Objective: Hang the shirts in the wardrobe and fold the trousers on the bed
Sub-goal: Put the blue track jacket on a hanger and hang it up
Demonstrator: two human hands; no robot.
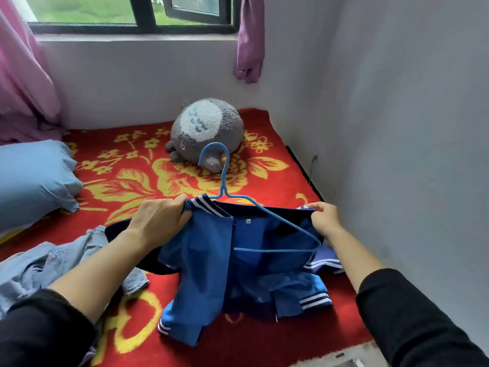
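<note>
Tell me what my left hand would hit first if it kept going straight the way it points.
Probably the neck of the blue hanger, just beyond the jacket collar the left hand grips; past it lies the red bedcover, though depth is unclear.

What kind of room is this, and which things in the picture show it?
Most likely a bedroom: a bed with a red flowered cover, a blue pillow and a grey plush toy lying below the window.

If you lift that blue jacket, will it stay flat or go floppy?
Probably floppy: the blue jacket sags and bunches between the left hand and right hand. Likely light, since fingers alone hold its collar up. The blue hanger inside should keep only its shoulders stiff.
</note>
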